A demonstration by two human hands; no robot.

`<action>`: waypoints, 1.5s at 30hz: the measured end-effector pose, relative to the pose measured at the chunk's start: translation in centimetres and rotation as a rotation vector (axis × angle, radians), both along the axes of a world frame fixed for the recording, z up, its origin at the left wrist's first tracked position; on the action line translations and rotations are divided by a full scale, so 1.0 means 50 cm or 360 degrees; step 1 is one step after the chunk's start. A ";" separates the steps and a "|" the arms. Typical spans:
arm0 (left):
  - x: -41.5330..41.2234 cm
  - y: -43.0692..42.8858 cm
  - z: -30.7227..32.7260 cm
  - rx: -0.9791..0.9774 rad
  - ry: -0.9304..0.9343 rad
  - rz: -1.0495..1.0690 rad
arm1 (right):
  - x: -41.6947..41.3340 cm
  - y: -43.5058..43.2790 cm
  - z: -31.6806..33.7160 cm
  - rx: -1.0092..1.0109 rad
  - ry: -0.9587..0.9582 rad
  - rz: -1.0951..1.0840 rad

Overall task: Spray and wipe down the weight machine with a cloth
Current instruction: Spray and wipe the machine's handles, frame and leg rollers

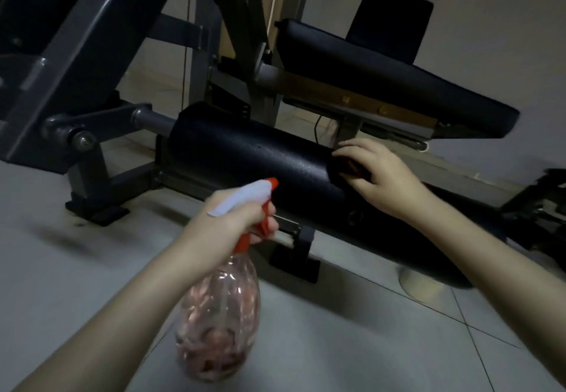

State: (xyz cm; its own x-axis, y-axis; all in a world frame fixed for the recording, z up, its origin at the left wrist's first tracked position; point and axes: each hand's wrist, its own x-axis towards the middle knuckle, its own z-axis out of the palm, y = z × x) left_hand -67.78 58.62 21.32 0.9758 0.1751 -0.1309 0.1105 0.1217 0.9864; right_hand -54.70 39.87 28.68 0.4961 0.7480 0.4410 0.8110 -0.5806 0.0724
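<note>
Mostly, my head view is filled by the weight machine (76, 54), whose grey steel frame rises at the left and goes out of the picture at the top. It stands on a floor (337, 345) of pale tiles. At the right side of the machine a long black seat pad (382, 76) reaches toward the right edge, and behind it a black back pad (392, 20) stands near the wall. Below the seat pad lies the black roller pad (245, 152), a thick cylinder on a grey axle, and its surface shows small shining drops. In front of the roller I see the spray bottle (220, 315), a clear pinkish bottle with a white head and an orange nozzle and trigger. It hangs in the air above the floor, and the nozzle points at the roller from just beside it. The left hand (232, 217) grips the neck of the bottle, with its fingers curled around the orange trigger. The right hand (379, 177) is at the right end of the roller, where its fingers and thumb are bent around a dark cloth (349, 168) and hold it against the pad. The cloth is hard to see against the black pad, so I cannot tell its shape.
</note>
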 end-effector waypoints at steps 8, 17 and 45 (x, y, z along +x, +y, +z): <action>-0.113 0.014 0.079 0.0114 0.0067 0.0363 | 0.009 0.259 -0.016 0.0069 -0.0215 0.0050; -0.151 0.016 0.066 0.0143 0.0052 0.0301 | -0.036 0.035 -0.022 -0.0265 -0.0280 0.0038; 0.043 -0.178 0.004 0.0509 -0.0129 -0.0289 | 0.050 -0.180 0.056 0.0324 0.0612 -0.0317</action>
State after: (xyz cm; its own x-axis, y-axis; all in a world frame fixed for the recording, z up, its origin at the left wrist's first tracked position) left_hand -65.64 49.73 21.54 0.9997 0.0179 -0.0188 0.0221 -0.2084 0.9778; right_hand -52.22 30.88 31.48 0.7770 0.5391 0.3251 0.6281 -0.6987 -0.3424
